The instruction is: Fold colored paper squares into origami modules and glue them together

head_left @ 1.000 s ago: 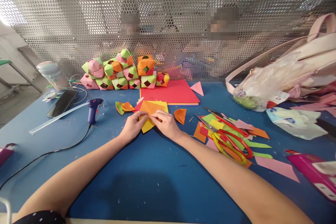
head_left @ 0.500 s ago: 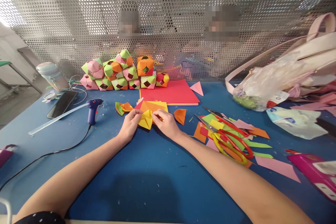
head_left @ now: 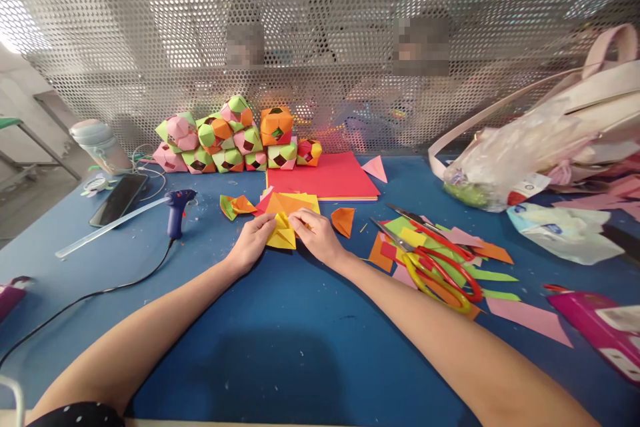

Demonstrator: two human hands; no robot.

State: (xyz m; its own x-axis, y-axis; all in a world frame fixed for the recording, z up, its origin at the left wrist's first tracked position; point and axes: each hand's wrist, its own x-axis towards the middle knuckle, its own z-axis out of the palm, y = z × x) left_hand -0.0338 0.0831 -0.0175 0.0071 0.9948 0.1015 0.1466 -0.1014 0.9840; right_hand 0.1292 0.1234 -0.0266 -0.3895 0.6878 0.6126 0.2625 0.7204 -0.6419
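Note:
A folded piece of yellow paper (head_left: pixel 283 235) is held between my two hands, just in front of the paper stack. My left hand (head_left: pixel 251 240) pinches its left side, thumb and fingers closed. On the other side, my right hand (head_left: pixel 316 232) grips its upper right edge with the fingertips. Behind the hands lie flat orange and yellow sheets (head_left: pixel 293 201), partly covered. Small folded orange-and-green pieces (head_left: pixel 236 206) rest left of them, and an orange folded piece (head_left: pixel 343 221) sits near my right hand.
Folded paper balls (head_left: pixel 215 133) are stacked against a perforated metal screen. Red paper (head_left: pixel 320 175) lies before them. A blue glue gun (head_left: pixel 176 213) with its cord stands left. At right are scissors (head_left: pixel 435 267) on paper scraps, a pink bag (head_left: pixel 605 100) and a magenta power strip (head_left: pixel 595 327).
The yellow paper has turned slightly between my fingers and its lower edge now looks wider. My left hand has shifted a little to the right; the surroundings look the same.

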